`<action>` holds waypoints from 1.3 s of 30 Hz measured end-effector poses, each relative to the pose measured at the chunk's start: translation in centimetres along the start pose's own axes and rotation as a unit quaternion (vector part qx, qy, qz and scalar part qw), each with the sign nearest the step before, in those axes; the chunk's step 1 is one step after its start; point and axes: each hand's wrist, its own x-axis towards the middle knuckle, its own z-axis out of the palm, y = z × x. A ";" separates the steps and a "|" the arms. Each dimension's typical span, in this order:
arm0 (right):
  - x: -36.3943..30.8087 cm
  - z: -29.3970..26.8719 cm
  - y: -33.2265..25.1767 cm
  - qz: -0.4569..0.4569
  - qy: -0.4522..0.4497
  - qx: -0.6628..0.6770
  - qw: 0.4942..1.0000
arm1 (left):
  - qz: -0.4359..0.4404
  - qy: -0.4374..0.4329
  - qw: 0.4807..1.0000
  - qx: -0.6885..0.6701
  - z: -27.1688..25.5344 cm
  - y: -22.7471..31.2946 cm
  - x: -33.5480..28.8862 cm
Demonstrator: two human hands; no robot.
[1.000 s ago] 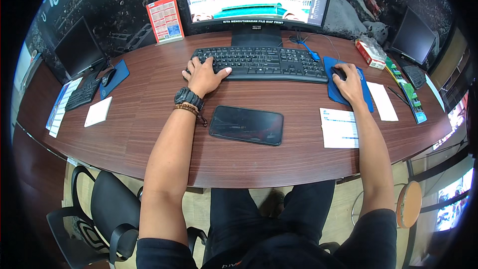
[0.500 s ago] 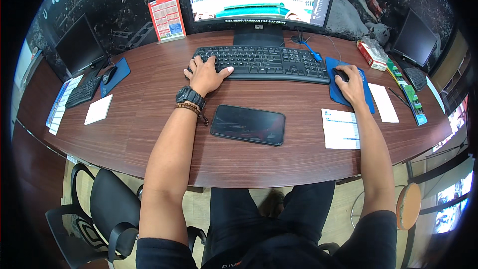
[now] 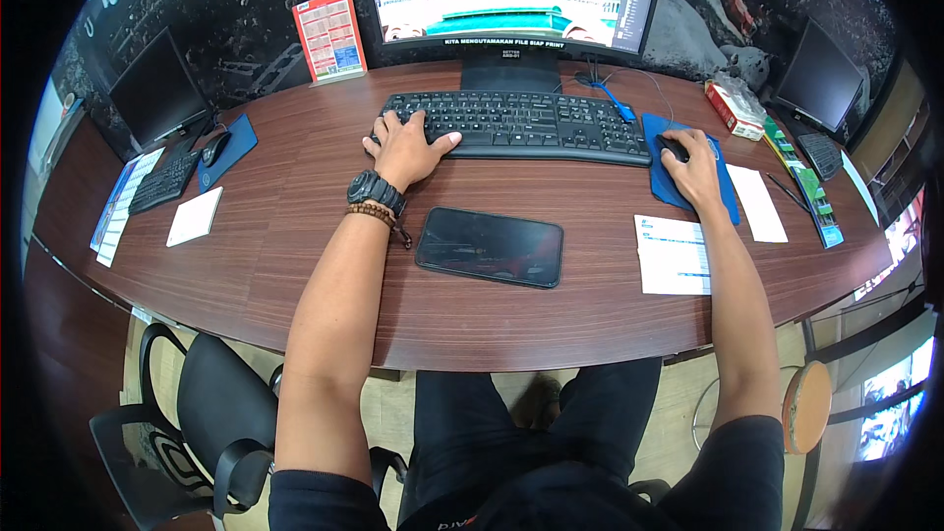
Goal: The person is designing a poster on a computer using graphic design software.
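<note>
My left hand rests on the left end of a black keyboard, its fingers spread over the keys and the thumb stretched toward the lower row. A black watch and a beaded bracelet are on that wrist. To the right, my right hand is curved over a black computer mouse on a blue mouse pad. Behind the keyboard stands a large lit monitor showing a page with text and a green building. A dark-screened smartphone lies flat between my forearms.
A printed sheet lies partly under my right forearm, near a blank paper and a pen. Behind are a red-and-white box and a desk calendar. Smaller monitors flank the desk. A black chair stands lower left.
</note>
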 end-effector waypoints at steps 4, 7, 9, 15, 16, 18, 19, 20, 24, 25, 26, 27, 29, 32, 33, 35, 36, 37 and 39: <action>0.0 0.2 0.1 0.001 0.008 0.002 1.000 | 0.040 0.025 0.999 0.026 -0.3 0.0 0.5; 0.0 0.1 0.3 0.000 0.011 0.007 1.000 | 0.030 -0.002 1.000 -0.006 -0.6 1.5 0.3; -0.1 0.1 0.2 0.014 -0.003 0.008 1.000 | 0.012 -0.028 1.000 0.000 -1.1 2.6 0.2; -0.4 0.2 0.1 0.009 0.008 0.024 1.000 | -0.017 -0.032 0.999 0.031 -0.4 2.6 0.5; -0.5 0.1 0.1 0.010 0.010 0.029 0.999 | -0.015 -0.032 0.999 0.031 -0.3 2.6 0.3; -0.5 -0.1 0.2 0.016 0.010 0.027 0.999 | -0.012 0.007 0.999 0.042 -0.1 2.2 0.1; -0.5 -0.1 -0.1 0.019 0.008 0.029 0.999 | -0.018 0.032 0.998 0.043 -0.2 1.4 0.1; -0.5 -0.1 -0.4 0.022 0.009 0.029 0.999 | -0.028 0.068 0.997 0.035 -0.1 0.7 0.2; -0.2 0.0 0.0 0.021 0.010 0.024 0.999 | -0.058 0.058 0.997 0.014 -0.9 -1.1 1.1; -0.2 -0.1 0.1 0.019 0.005 0.022 1.000 | -0.064 0.064 0.996 0.012 -1.0 -1.1 1.2; -0.2 0.0 0.2 0.020 0.006 0.022 1.000 | -0.062 0.064 0.996 0.012 -1.1 -0.9 1.2; -0.2 0.0 0.2 0.021 0.006 0.023 1.000 | -0.065 0.055 0.996 0.013 -1.1 -0.9 1.1; -0.3 0.0 0.2 0.021 0.007 0.024 0.999 | -0.068 0.046 0.997 0.014 -1.4 -0.7 0.9; -0.3 0.1 0.2 0.024 0.012 0.029 0.999 | -0.073 0.038 0.997 0.012 -1.6 -0.3 0.7; -0.3 0.1 0.2 0.025 0.013 0.027 0.999 | -0.075 0.035 0.996 0.015 -1.7 -0.2 0.6; -0.3 0.0 0.1 0.026 0.013 0.025 0.999 | -0.077 0.033 0.996 0.017 -1.7 -0.2 0.6; -0.3 0.0 0.0 0.027 0.010 0.026 0.999 | -0.076 0.034 0.996 0.019 -1.6 -0.4 0.7; -0.3 0.0 0.0 0.029 0.008 0.028 0.999 | -0.074 0.034 0.996 0.021 -1.6 -0.4 0.7; -0.3 0.0 -0.1 0.030 0.010 0.026 0.999 | -0.074 0.032 0.997 0.022 -1.6 -0.4 0.7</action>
